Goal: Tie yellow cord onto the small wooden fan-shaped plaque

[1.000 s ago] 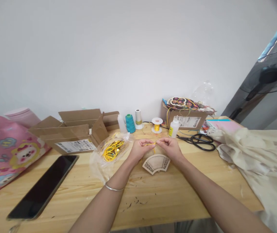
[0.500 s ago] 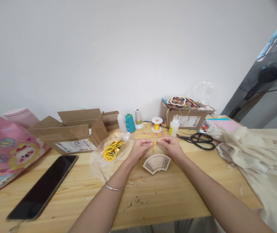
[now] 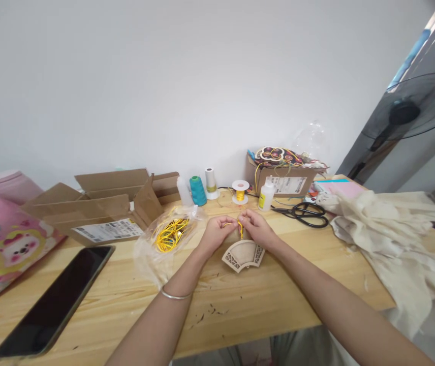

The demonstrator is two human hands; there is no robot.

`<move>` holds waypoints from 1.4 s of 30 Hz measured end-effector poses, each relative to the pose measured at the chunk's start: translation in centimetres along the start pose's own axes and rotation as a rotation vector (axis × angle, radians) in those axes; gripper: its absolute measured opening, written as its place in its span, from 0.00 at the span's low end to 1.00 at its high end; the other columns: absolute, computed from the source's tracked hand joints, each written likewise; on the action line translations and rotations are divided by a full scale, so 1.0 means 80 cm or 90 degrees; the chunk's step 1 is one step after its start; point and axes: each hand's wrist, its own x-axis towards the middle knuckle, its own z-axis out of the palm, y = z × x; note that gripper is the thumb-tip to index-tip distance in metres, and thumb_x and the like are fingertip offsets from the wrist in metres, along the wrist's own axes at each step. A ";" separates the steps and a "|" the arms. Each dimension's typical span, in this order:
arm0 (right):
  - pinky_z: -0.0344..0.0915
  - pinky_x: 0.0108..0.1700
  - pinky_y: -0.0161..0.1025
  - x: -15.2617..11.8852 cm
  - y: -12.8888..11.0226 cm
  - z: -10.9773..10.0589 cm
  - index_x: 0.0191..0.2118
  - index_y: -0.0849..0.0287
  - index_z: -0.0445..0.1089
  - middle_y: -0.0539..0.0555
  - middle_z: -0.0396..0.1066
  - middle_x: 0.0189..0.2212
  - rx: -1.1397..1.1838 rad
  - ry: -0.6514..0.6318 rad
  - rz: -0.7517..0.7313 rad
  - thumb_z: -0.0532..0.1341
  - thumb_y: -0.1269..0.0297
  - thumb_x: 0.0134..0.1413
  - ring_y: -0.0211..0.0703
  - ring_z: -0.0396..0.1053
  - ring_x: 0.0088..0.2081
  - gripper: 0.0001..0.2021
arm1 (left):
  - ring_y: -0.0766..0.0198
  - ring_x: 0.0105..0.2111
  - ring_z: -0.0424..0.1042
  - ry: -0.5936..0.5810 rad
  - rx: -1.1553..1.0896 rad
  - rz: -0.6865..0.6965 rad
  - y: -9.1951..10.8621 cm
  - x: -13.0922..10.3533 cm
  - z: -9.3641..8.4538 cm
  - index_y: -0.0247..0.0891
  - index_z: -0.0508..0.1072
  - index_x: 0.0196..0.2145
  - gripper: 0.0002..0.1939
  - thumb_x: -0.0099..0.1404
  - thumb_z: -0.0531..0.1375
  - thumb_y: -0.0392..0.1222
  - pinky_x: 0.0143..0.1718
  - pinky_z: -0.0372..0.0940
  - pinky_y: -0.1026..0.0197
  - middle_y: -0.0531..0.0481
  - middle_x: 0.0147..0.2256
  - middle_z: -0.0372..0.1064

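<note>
A fan-shaped wooden pendant (image 3: 243, 253) with cut-out lattice at both ends hangs from a yellow cord (image 3: 241, 231), just above the tabletop. My left hand (image 3: 219, 233) pinches the cord from the left with thumb and forefinger. From the other side, my right hand (image 3: 257, 229) is closed on the same cord near the top of the pendant. Both sets of fingertips nearly meet there, and the exact shape of the cord between them is too small to make out.
Left of my hands lies a clear plastic bag (image 3: 152, 269) of yellow cords, by an open cardboard box (image 3: 99, 211) and a phone (image 3: 55, 300). Behind stand a teal thread cone (image 3: 197, 191), a yellow spool (image 3: 240, 192) and a bottle (image 3: 266, 196). Black scissors (image 3: 305, 213) and cream cloth (image 3: 385, 229) lie right.
My fingertips have come closer together, the right hand shifting inward over the cord. The pendant still hangs below them. The whole view has turned slightly to the right.
</note>
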 end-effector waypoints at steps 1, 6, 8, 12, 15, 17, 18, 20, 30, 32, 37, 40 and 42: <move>0.53 0.23 0.30 0.000 0.001 -0.001 0.25 0.60 0.60 0.45 0.59 0.16 -0.012 0.001 -0.003 0.52 0.60 0.45 0.31 0.55 0.19 0.08 | 0.77 0.12 0.50 -0.001 0.005 -0.001 -0.001 0.000 0.000 0.32 0.69 0.25 0.12 0.44 0.59 0.44 0.14 0.42 0.70 0.56 0.14 0.61; 0.54 0.24 0.30 0.002 0.003 -0.002 0.24 0.60 0.60 0.45 0.59 0.17 -0.025 0.016 -0.001 0.53 0.62 0.43 0.32 0.57 0.20 0.07 | 0.77 0.12 0.49 -0.006 -0.013 -0.010 0.001 0.000 -0.001 0.32 0.68 0.24 0.11 0.45 0.59 0.43 0.14 0.42 0.70 0.58 0.12 0.56; 0.54 0.24 0.30 0.002 0.003 -0.002 0.23 0.60 0.60 0.45 0.59 0.16 -0.014 0.013 0.010 0.53 0.61 0.43 0.32 0.57 0.20 0.07 | 0.77 0.13 0.51 -0.015 -0.018 -0.023 0.004 -0.001 -0.001 0.32 0.69 0.24 0.11 0.44 0.59 0.43 0.14 0.44 0.70 0.57 0.13 0.59; 0.55 0.24 0.31 0.002 0.001 -0.001 0.24 0.60 0.61 0.45 0.60 0.16 0.015 0.007 0.024 0.53 0.61 0.42 0.32 0.58 0.20 0.07 | 0.75 0.15 0.55 -0.015 -0.008 -0.028 0.005 -0.001 -0.002 0.32 0.70 0.25 0.11 0.44 0.60 0.44 0.17 0.49 0.70 0.54 0.16 0.64; 0.56 0.26 0.32 0.002 0.000 -0.001 0.23 0.61 0.63 0.46 0.61 0.18 0.009 0.032 0.011 0.55 0.62 0.40 0.33 0.58 0.22 0.07 | 0.74 0.17 0.58 0.009 0.003 -0.022 0.002 0.001 -0.001 0.33 0.71 0.24 0.11 0.42 0.61 0.43 0.19 0.51 0.69 0.53 0.19 0.67; 0.56 0.27 0.32 0.001 -0.001 -0.002 0.22 0.62 0.64 0.47 0.63 0.19 0.014 0.056 0.004 0.57 0.62 0.38 0.33 0.59 0.23 0.07 | 0.73 0.18 0.59 0.029 0.017 -0.018 -0.001 0.002 -0.001 0.32 0.72 0.24 0.12 0.41 0.61 0.43 0.20 0.52 0.69 0.52 0.20 0.67; 0.56 0.27 0.32 0.000 -0.002 -0.002 0.22 0.62 0.64 0.48 0.63 0.19 0.026 0.066 0.006 0.57 0.63 0.38 0.33 0.59 0.23 0.07 | 0.73 0.18 0.59 0.036 0.024 -0.013 -0.002 0.003 -0.001 0.32 0.72 0.24 0.12 0.41 0.61 0.43 0.20 0.53 0.69 0.52 0.20 0.67; 0.56 0.27 0.32 -0.001 -0.003 -0.003 0.21 0.62 0.65 0.48 0.64 0.19 0.062 0.082 0.020 0.58 0.62 0.36 0.33 0.59 0.23 0.07 | 0.72 0.19 0.60 0.042 0.032 -0.001 -0.002 0.004 -0.001 0.32 0.72 0.23 0.12 0.40 0.62 0.43 0.22 0.54 0.68 0.51 0.20 0.68; 0.52 0.22 0.30 0.000 -0.003 -0.007 0.20 0.63 0.66 0.47 0.64 0.15 0.186 0.102 0.130 0.61 0.62 0.31 0.30 0.56 0.18 0.09 | 0.73 0.17 0.59 0.046 -0.022 -0.011 -0.004 0.003 0.002 0.33 0.70 0.27 0.15 0.40 0.62 0.44 0.20 0.54 0.69 0.55 0.17 0.65; 0.52 0.22 0.30 0.000 -0.003 -0.008 0.21 0.63 0.66 0.47 0.64 0.16 0.203 0.096 0.138 0.61 0.62 0.31 0.30 0.57 0.18 0.09 | 0.74 0.16 0.58 0.038 -0.024 -0.009 -0.005 0.003 0.002 0.33 0.70 0.27 0.15 0.40 0.62 0.44 0.19 0.53 0.69 0.56 0.16 0.63; 0.53 0.22 0.30 0.000 -0.002 -0.007 0.20 0.63 0.66 0.47 0.65 0.16 0.220 0.084 0.148 0.62 0.63 0.31 0.30 0.57 0.18 0.08 | 0.76 0.14 0.54 0.042 -0.014 0.006 -0.004 0.002 0.001 0.33 0.70 0.26 0.15 0.40 0.62 0.44 0.17 0.49 0.71 0.58 0.13 0.59; 0.52 0.21 0.30 0.000 -0.003 -0.008 0.19 0.63 0.66 0.47 0.64 0.15 0.222 0.092 0.160 0.62 0.64 0.30 0.30 0.56 0.17 0.08 | 0.76 0.14 0.55 0.049 -0.007 0.004 -0.003 0.002 0.001 0.32 0.70 0.25 0.15 0.38 0.63 0.44 0.16 0.49 0.70 0.57 0.13 0.60; 0.51 0.21 0.30 -0.001 -0.005 -0.008 0.18 0.63 0.66 0.46 0.63 0.13 0.221 0.105 0.165 0.62 0.64 0.30 0.28 0.54 0.16 0.08 | 0.74 0.15 0.57 0.050 -0.010 -0.001 -0.002 0.002 0.002 0.32 0.71 0.25 0.16 0.37 0.63 0.44 0.17 0.51 0.69 0.55 0.14 0.62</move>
